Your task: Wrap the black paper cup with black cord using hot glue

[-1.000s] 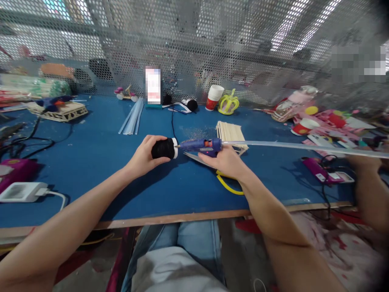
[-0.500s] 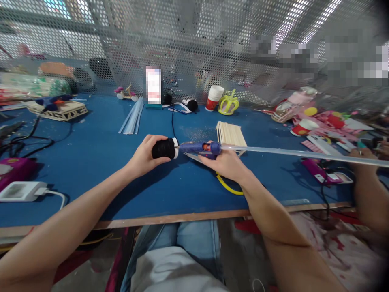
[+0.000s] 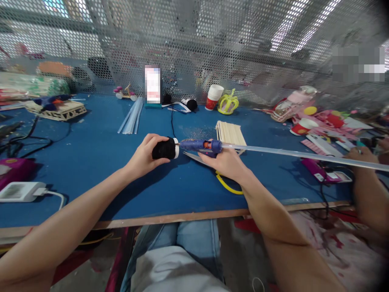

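My left hand [image 3: 141,158] is closed around a black yarn-wound cylinder [image 3: 163,149] with a white rim facing right. A black strand rises from it toward the back of the table. My right hand [image 3: 226,162] grips a blue glue gun [image 3: 194,144], its nozzle pointing left at the white rim; whether they touch I cannot tell. A long clear glue stick [image 3: 291,153] extends from the gun's rear far to the right. Below the gun lie scissors [image 3: 228,186] with yellow handles, partly hidden by my right hand.
Behind my right hand lies a wooden stick panel [image 3: 231,134]. Further back are spare glue sticks [image 3: 132,117], a phone [image 3: 153,85], stacked paper cups [image 3: 214,97] and a yellow-green crown [image 3: 227,103]. A white adapter [image 3: 22,191] sits left; another person's hand [image 3: 363,156] is right.
Both hands stay nearly in place. The glue gun's nozzle has shifted very slightly along the white rim, and the cylinder seems barely turned.
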Available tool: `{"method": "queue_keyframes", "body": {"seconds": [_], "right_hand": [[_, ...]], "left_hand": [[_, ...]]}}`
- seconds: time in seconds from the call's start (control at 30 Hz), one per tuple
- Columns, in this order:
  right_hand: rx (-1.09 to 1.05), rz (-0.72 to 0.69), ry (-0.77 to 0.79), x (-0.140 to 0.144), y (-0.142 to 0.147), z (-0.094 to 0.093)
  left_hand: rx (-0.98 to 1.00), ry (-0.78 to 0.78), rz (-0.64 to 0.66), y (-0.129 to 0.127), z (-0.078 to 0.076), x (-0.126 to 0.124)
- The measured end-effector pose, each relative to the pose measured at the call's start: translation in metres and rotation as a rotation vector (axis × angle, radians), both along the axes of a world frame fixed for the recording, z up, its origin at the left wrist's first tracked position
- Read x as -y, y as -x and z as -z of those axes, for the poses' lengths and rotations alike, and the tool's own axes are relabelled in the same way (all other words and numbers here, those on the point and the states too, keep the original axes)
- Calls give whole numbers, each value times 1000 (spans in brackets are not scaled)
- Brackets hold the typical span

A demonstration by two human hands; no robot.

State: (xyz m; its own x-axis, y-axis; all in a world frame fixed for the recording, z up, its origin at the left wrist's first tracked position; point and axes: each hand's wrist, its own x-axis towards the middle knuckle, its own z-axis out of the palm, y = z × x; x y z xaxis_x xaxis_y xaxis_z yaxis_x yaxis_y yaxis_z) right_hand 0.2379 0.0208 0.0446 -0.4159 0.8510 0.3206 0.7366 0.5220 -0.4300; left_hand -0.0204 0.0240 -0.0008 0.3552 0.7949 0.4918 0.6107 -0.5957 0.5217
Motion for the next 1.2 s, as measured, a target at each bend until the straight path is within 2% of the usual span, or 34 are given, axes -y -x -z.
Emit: {"method": "queue_keyframes", "body": {"seconds": [0.33, 0.53, 0.77, 0.93, 1.2], "right_hand": [[14, 27, -1, 3, -3, 3], [41, 57, 16, 3, 0, -3], [79, 74, -24, 0, -1, 0], [124, 89, 22, -1, 0, 0], [78, 81, 1, -1, -1, 1]], "left_hand": [[-8, -30, -9, 0, -1, 0], [-33, -82, 30, -1, 0, 1], [-76, -116, 56, -2, -1, 3], [-96, -121, 53, -3, -2, 4], [-94, -104, 53, -2, -3, 3]]}}
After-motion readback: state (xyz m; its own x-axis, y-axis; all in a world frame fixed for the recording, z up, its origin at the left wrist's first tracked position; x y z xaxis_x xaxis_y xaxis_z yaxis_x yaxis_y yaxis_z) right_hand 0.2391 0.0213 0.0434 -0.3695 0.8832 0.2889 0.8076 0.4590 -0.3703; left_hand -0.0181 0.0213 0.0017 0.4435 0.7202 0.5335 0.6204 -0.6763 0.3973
